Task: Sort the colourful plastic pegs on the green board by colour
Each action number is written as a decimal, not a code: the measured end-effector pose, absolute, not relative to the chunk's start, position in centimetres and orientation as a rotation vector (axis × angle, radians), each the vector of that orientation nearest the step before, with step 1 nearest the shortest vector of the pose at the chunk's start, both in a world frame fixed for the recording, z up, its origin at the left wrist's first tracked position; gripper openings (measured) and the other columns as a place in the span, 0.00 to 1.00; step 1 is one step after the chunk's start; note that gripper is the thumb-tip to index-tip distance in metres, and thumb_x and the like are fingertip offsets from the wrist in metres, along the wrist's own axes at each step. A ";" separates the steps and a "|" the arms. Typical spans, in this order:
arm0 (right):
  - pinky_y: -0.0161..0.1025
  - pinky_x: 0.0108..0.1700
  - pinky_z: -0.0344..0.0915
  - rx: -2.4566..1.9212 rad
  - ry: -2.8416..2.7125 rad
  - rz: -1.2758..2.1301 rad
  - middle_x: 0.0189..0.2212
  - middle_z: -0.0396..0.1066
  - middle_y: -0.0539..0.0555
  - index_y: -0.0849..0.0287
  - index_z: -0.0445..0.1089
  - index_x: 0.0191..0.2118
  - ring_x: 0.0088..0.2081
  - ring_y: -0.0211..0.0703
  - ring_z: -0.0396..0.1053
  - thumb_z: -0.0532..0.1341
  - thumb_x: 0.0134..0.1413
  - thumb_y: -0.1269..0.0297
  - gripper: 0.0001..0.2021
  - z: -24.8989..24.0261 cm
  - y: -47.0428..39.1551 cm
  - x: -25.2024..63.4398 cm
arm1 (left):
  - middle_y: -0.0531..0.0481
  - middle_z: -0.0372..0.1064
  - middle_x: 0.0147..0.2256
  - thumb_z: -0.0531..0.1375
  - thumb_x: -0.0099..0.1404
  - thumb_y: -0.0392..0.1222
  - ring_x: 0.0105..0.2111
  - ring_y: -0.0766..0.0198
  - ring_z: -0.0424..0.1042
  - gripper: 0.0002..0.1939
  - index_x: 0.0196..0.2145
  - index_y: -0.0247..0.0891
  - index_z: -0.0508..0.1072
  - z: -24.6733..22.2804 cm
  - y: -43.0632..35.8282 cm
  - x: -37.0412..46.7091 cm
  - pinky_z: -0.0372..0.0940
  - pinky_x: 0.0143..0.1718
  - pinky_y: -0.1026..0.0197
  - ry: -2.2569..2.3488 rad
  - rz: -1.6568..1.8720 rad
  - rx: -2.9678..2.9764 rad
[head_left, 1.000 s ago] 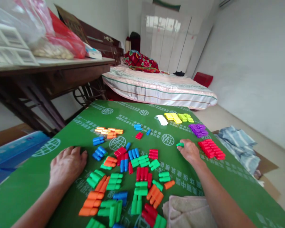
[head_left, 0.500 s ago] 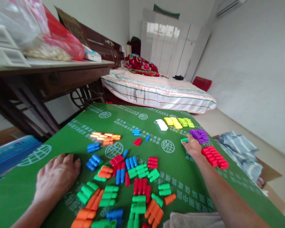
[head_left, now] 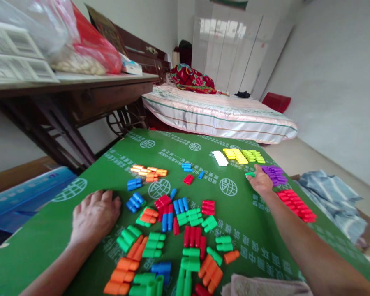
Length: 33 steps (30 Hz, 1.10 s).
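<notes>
My right hand (head_left: 262, 181) is stretched out to the far right of the green board (head_left: 234, 218), its fingers closed on a small green bullet-shaped plastic block (head_left: 250, 174). Just beside that hand lies a group of purple blocks (head_left: 274, 175), with red blocks (head_left: 297, 204) on the near side of it. My left hand (head_left: 95, 213) lies palm down on the board, fingers loosely stretched and nothing visible in them. Between my hands are scattered blue blocks (head_left: 135, 201), green blocks (head_left: 189, 217), dark red blocks (head_left: 192, 237) and orange blocks (head_left: 210, 272), many joined in rows.
White blocks (head_left: 220, 158), yellow blocks (head_left: 235, 155) and lime blocks (head_left: 253, 156) lie toward the far edge. Orange blocks (head_left: 149, 172) sit left of centre. A folded cloth (head_left: 265, 285) lies at the near edge. A table (head_left: 111, 84) stands left, a bed (head_left: 218, 111) beyond.
The view has turned slightly left, so everything appears further right. My right hand still holds the green block near the purple ones; my left hand stays resting on the board.
</notes>
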State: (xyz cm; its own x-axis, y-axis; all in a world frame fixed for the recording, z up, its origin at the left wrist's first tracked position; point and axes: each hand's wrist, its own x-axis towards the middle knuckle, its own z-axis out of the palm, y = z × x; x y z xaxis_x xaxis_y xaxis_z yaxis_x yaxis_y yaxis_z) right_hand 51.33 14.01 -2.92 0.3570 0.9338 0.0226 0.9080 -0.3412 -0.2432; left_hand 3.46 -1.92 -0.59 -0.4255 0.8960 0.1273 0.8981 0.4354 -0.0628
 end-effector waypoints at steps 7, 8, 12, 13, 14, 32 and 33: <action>0.48 0.50 0.66 -2.399 -1.673 0.168 0.51 0.71 0.61 0.56 0.51 0.65 0.53 0.55 0.68 0.55 0.57 0.52 0.33 -3.3 14.4 51.7 | 0.38 0.61 0.54 0.37 0.67 0.49 0.56 0.46 0.59 0.26 0.50 0.33 0.65 -0.8 -2.2 3.9 0.58 0.56 0.46 -2.522 -0.012 -1.575; 0.48 0.49 0.66 -2.398 -1.674 0.165 0.51 0.71 0.61 0.56 0.51 0.65 0.53 0.55 0.68 0.55 0.57 0.52 0.33 -3.3 14.5 51.7 | 0.38 0.62 0.54 0.37 0.67 0.49 0.56 0.46 0.59 0.26 0.49 0.33 0.65 -0.8 -2.3 4.0 0.58 0.55 0.46 -2.520 -0.009 -1.574; 0.48 0.49 0.66 -2.391 -1.678 0.150 0.51 0.71 0.62 0.56 0.51 0.65 0.53 0.56 0.68 0.56 0.57 0.51 0.33 -3.5 14.6 51.9 | 0.38 0.63 0.53 0.37 0.67 0.49 0.55 0.46 0.60 0.25 0.48 0.34 0.66 -0.8 -2.2 4.0 0.59 0.54 0.46 -2.516 -0.005 -1.582; 0.48 0.50 0.66 -2.390 -1.680 0.147 0.51 0.71 0.62 0.57 0.51 0.65 0.53 0.56 0.68 0.56 0.56 0.51 0.33 -3.6 14.7 52.0 | 0.38 0.63 0.53 0.37 0.67 0.49 0.55 0.46 0.60 0.25 0.48 0.34 0.66 -0.7 -2.2 4.0 0.59 0.54 0.46 -2.516 -0.004 -1.585; 0.48 0.50 0.66 -2.391 -1.681 0.147 0.51 0.71 0.62 0.57 0.51 0.65 0.53 0.56 0.68 0.56 0.56 0.51 0.33 -3.6 14.7 52.0 | 0.38 0.62 0.53 0.37 0.67 0.49 0.55 0.45 0.59 0.26 0.49 0.34 0.65 -0.7 -2.2 4.0 0.59 0.54 0.46 -2.517 -0.005 -1.589; 0.44 0.50 0.65 -2.398 -1.773 0.119 0.54 0.68 0.62 0.58 0.50 0.65 0.55 0.51 0.66 0.54 0.59 0.55 0.30 -2.8 14.0 50.7 | 0.36 0.61 0.55 0.34 0.65 0.52 0.57 0.44 0.58 0.31 0.51 0.33 0.66 -0.2 -1.8 3.6 0.57 0.56 0.44 -2.571 -0.042 -1.595; 0.44 0.50 0.65 -2.395 -1.780 0.118 0.54 0.68 0.62 0.58 0.50 0.65 0.55 0.51 0.66 0.54 0.59 0.55 0.30 -2.6 13.8 50.6 | 0.36 0.61 0.55 0.34 0.65 0.52 0.56 0.43 0.58 0.31 0.51 0.33 0.66 -0.2 -1.7 3.6 0.57 0.56 0.44 -2.570 -0.057 -1.593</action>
